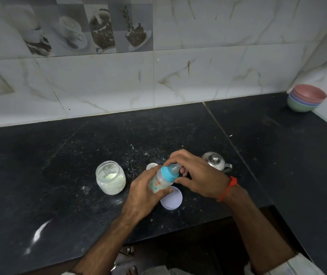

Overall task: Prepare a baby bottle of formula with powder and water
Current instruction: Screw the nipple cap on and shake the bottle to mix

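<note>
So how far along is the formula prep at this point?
Late stage. The blue collar and teat are already on the bottle; the left hand holds its body tilted while the right hand works the top. The powder jar stands open, its lid on the counter. Contents unclear; closing the jar remains.

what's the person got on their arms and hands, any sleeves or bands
Both forearms are bare and no gloves or rings show. The right hand has a red thread band tied round its wrist. The left hand and its wrist carry nothing. A bit of pale cloth shows at the lower right edge, possibly a rolled sleeve.
</note>
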